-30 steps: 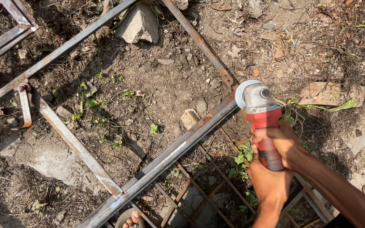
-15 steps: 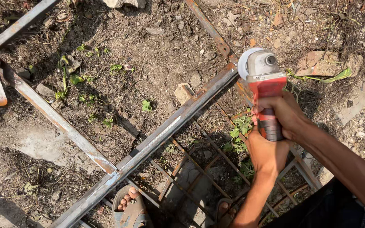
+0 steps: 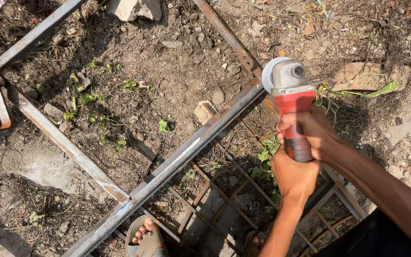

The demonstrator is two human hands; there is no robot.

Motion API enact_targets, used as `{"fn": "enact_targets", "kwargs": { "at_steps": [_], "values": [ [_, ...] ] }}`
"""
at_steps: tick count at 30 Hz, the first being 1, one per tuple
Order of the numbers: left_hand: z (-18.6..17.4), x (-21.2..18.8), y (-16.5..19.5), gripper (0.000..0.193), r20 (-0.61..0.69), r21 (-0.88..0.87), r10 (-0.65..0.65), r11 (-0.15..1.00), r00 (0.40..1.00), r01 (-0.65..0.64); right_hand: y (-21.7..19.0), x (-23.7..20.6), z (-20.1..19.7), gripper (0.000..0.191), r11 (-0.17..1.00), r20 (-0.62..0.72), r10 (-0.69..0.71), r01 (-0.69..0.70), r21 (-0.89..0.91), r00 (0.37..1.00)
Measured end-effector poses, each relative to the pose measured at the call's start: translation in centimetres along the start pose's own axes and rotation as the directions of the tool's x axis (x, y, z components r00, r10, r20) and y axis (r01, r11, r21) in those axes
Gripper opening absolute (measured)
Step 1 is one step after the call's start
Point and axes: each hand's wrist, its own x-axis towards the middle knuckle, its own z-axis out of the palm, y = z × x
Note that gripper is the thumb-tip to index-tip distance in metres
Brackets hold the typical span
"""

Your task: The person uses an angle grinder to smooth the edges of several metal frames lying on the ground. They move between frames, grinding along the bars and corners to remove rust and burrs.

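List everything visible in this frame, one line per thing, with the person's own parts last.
angle grinder: one, red body, grey head, disc at the frame joint, upper right
steel frame: one, rusty grey bars, lying across the dirt
stone: one, pale, top edge
brick piece: one, tan, beside the long bar
weeds: several, green, left of centre
sandalled foot: one, bottom edge
left hand: one, grip on grinder's rear
right hand: one, grip on grinder's body
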Motion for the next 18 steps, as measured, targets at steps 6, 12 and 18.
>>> {"fn": "enact_targets", "kwargs": {
  "at_steps": [6,12,18],
  "values": [
    [0.3,0.3,0.0,0.019,0.016,0.008,-0.027,1.0,1.0,0.027,-0.3,-0.1,0.1,0.02,1.0,-0.035,-0.021,0.021,-0.017,0.999],
    [0.3,0.7,-0.7,0.022,-0.011,-0.005,0.017,1.0,1.0,-0.017,-0.2,-0.1,0.3,0.021,0.999,0.011,-0.053,0.053,0.01,0.999],
    [0.5,0.9,-1.9,0.022,0.017,0.039,-0.039,0.999,0.999,0.038,1.1,0.9,-0.5,0.019,1.0,-0.057,-0.002,0.001,-0.014,0.998]
  ]
}}
